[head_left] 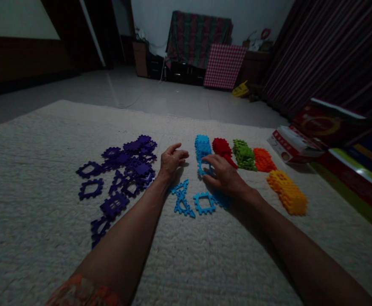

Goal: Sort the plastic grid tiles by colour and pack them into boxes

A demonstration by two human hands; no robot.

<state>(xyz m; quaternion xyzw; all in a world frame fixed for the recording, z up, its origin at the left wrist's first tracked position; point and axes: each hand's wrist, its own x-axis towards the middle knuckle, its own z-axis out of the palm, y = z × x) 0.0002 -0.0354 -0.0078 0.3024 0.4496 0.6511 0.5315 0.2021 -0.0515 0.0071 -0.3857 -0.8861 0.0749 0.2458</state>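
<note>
My right hand (226, 175) grips a light-blue square frame tile (200, 169) with toothed edges, at the near end of a row of light-blue tiles (202, 144). My left hand (172, 160) hovers to the left of that row, fingers apart, holding nothing. Nearer to me lie loose light-blue pieces: triangular frames (182, 204), a square frame (204, 203), and another piece (221, 199) partly hidden under my right wrist. Left of my left hand spreads a loose heap of purple tiles (141, 168), some of them open frames.
Right of the blue row stand rows of red tiles (221, 147), green tiles (243, 155), orange tiles (263, 160) and yellow tiles (288, 193). Cartons (296, 144) line the right side. Everything lies on a pale quilted mat (186, 263); a cloth-covered cabinet (186, 74) stands far back.
</note>
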